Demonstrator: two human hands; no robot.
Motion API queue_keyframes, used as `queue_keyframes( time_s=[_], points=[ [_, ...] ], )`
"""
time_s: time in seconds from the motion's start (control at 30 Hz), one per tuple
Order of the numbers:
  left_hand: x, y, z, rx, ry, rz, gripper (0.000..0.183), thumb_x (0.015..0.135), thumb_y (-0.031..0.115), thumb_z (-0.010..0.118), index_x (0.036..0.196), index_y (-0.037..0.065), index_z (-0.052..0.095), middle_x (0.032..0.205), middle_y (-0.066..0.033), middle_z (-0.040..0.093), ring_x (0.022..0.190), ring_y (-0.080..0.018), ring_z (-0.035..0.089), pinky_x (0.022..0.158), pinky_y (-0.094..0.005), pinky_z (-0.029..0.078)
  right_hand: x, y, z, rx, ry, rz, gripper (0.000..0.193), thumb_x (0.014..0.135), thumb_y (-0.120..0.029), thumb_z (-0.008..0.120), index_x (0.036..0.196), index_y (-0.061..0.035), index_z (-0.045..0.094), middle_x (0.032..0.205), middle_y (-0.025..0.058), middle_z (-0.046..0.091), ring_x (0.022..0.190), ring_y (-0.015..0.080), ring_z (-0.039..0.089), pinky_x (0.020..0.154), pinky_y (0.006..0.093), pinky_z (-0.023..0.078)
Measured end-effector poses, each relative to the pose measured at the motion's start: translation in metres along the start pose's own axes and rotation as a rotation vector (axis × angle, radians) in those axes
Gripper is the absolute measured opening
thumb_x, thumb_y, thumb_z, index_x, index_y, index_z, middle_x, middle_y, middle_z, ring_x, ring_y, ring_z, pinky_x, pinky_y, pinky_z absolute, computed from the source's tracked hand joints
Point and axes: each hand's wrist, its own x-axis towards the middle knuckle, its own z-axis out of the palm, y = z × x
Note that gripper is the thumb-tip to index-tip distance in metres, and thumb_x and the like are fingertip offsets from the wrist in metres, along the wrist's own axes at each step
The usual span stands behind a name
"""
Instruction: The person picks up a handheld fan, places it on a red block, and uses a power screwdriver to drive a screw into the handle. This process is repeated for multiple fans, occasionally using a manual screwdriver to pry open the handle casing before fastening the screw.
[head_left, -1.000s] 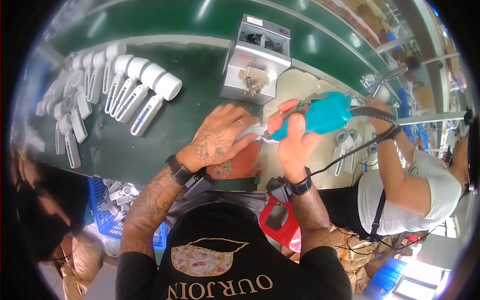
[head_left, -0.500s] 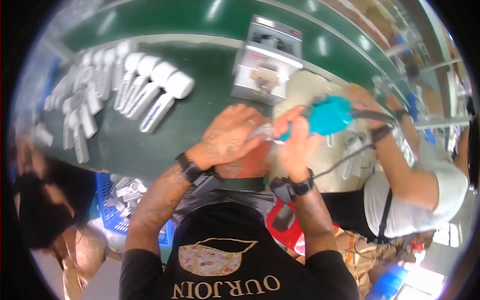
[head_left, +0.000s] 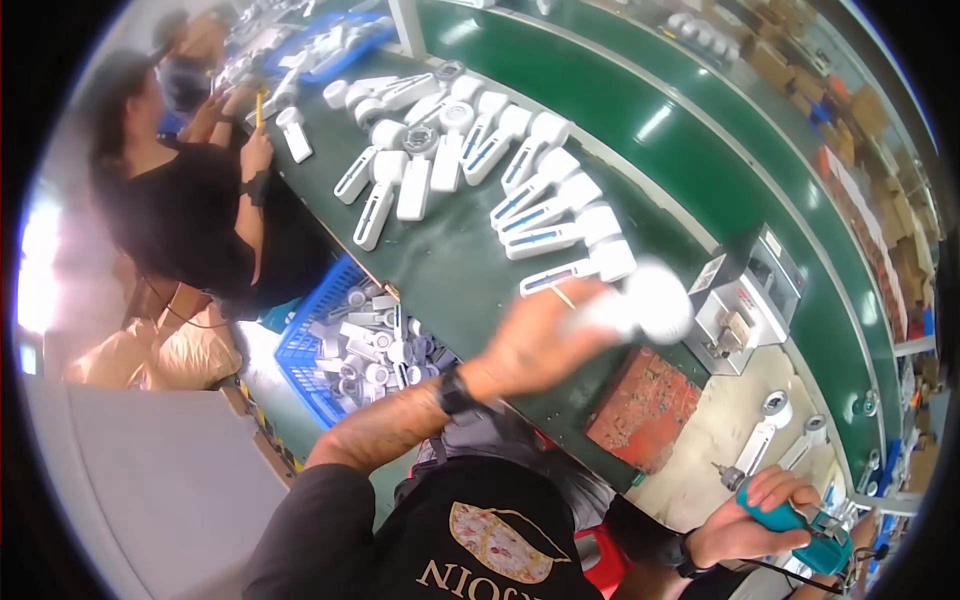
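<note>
My left hand [head_left: 545,340], blurred by motion, is closed on a white round-headed device [head_left: 664,303]. Its round head points right, toward the grey metal fixture, and the fingers cover part of its handle. Just beyond the hand lies a row of similar white devices [head_left: 560,235] with flat slotted handles. At the lower right, my right hand [head_left: 745,527] is wrapped around a teal power screwdriver [head_left: 805,530]. The metal chuck of the screwdriver points up and left over the beige mat, close to one white device [head_left: 765,435] lying there.
A red worn block [head_left: 645,410] lies at the green table's near edge, beside the beige mat. Behind it stands the grey metal fixture [head_left: 745,300]. A blue crate [head_left: 300,340] of white parts sits below the table's left end. A co-worker [head_left: 200,190] works at far left.
My view has swung left. My hands, together around the screwdriver and a white piece, are now apart: the left carries the white device toward the row, the right holds the screwdriver off to the right.
</note>
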Motion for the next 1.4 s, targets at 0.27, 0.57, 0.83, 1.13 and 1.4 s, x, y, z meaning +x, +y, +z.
queue_keyframes(
  time_s=[0.27,0.57,0.83,1.13,1.4],
  points=[
    [0.034,-0.111,-0.217,-0.462,0.799,-0.101,0.034,0.099,0.018,0.061,0.124,-0.005,0.055,0.118,-0.0119,0.063,0.104,-0.0200,0.063,0.090,-0.0361,0.051,-0.029,0.024,-0.016,-0.108,-0.154,0.256,0.058,0.094,-0.061,0.056,0.101,-0.0039,0.049,0.065,0.0037,0.046,0.056,0.0133,0.044,0.051,0.0259,0.035],
    [0.075,-0.084,-0.151,-0.294,0.703,0.031,0.024,0.098,0.023,0.064,0.109,0.003,0.070,0.109,-0.0063,0.068,0.097,-0.0130,0.060,0.090,-0.0328,0.045,-0.057,0.018,-0.044,-0.493,0.041,0.251,0.018,0.094,-0.017,0.057,0.099,0.0000,0.054,0.070,0.0099,0.060,0.061,0.0193,0.061,0.055,0.0314,0.051],
    [0.076,0.059,0.151,-0.020,-0.528,0.374,0.019,0.096,0.017,0.064,0.089,0.000,0.070,0.087,-0.0130,0.069,0.081,-0.0219,0.067,0.072,-0.0314,0.052,-0.056,-0.011,-0.055,-0.223,0.043,0.358,0.067,0.086,-0.059,0.070,0.104,0.0019,0.051,0.070,0.0088,0.056,0.063,0.0195,0.056,0.057,0.0329,0.048],
    [0.054,0.051,0.357,0.413,-0.469,0.382,0.066,0.080,0.069,0.064,0.101,0.007,0.068,0.086,-0.0148,0.068,0.082,-0.0368,0.063,0.074,-0.0471,0.047,-0.075,-0.028,-0.071,-0.349,0.131,0.381,0.077,0.079,-0.067,0.073,0.107,0.0030,0.055,0.071,0.0059,0.057,0.063,0.0151,0.057,0.056,0.0266,0.044],
    [0.065,0.040,0.322,0.323,-0.610,0.165,0.051,0.080,0.049,0.069,0.103,0.003,0.068,0.103,-0.0156,0.068,0.093,-0.0358,0.066,0.082,-0.0462,0.052,-0.074,-0.017,-0.092,-0.215,0.056,0.323,0.061,0.085,-0.044,0.079,0.113,0.0043,0.056,0.080,0.0066,0.062,0.070,0.0119,0.057,0.064,0.0260,0.044]
  ],
)
